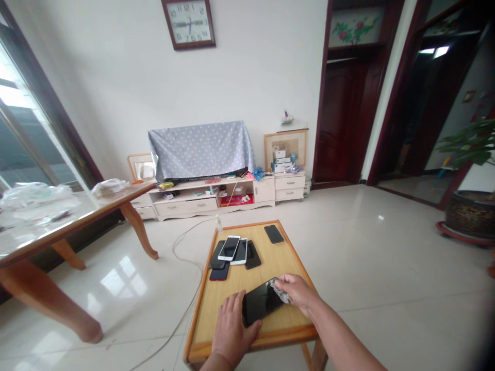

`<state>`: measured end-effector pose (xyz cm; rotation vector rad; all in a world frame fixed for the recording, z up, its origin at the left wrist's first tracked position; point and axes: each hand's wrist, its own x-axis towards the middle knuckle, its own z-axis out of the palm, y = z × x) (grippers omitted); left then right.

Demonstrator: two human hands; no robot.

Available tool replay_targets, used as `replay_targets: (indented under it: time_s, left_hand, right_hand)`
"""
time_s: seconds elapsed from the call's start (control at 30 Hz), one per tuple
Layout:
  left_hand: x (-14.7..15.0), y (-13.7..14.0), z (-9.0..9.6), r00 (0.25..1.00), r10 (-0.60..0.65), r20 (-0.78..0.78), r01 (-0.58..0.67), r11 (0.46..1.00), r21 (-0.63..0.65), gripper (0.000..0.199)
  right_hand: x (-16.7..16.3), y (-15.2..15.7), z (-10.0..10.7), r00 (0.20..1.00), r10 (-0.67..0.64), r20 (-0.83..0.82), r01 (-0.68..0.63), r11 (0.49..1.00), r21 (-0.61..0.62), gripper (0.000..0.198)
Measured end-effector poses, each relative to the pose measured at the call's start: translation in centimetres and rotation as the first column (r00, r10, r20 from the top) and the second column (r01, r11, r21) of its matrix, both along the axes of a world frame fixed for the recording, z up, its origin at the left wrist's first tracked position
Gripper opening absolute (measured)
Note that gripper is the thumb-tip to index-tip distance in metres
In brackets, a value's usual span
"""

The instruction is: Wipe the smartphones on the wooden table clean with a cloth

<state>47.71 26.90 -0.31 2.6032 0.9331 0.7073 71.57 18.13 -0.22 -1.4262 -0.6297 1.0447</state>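
Note:
A black phone (261, 303) lies screen up on the near part of a small wooden table (235, 281). My left hand (232, 325) rests flat on the table and presses against the phone's near left edge. My right hand (296, 291) holds a small crumpled grey cloth (280, 292) against the phone's far right corner. Further back on the table lies a pile of several phones (232, 253), two of them white. A single dark phone (274, 234) lies alone near the far edge.
A larger wooden table (50, 226) with plastic bags stands at the left. A white cable (185, 304) runs across the tiled floor. A TV stand with a covered screen (201, 149) is against the far wall. A potted plant (469, 206) stands at the right.

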Motion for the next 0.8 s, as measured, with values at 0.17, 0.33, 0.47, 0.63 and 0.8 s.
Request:
replay_targets:
  time_s: [0.17,0.33,0.47,0.63,0.8]
  left_hand:
    - [0.1,0.0,0.1,0.999,-0.001,-0.034,0.000,1.000,-0.021,0.068]
    - [0.2,-0.1,0.3,0.998,-0.009,-0.060,0.006,0.998,-0.064,0.061]
    - [0.3,-0.1,0.5,0.998,-0.021,-0.054,0.016,0.996,-0.091,0.058]
    - [0.4,-0.1,0.8,0.998,-0.030,-0.053,0.025,0.995,-0.096,0.056]
    - [0.4,-0.1,0.9,0.998,-0.033,-0.046,0.030,0.997,-0.071,0.053]
  right_hand:
    - [-0.1,0.6,-0.9,0.995,-0.046,0.090,0.048,0.999,-0.021,0.036]
    - [-0.4,1.2,-1.4,0.954,-0.106,0.281,0.125,0.991,-0.050,0.028]
    - [-0.5,1.6,-1.5,0.884,-0.128,0.450,0.179,0.981,-0.073,0.022]
    - [-0.6,2.0,-1.4,0.771,-0.121,0.626,0.225,0.970,-0.090,0.017]
    - [-0.9,2.0,-1.2,0.680,-0.090,0.728,0.242,0.964,-0.107,0.021]
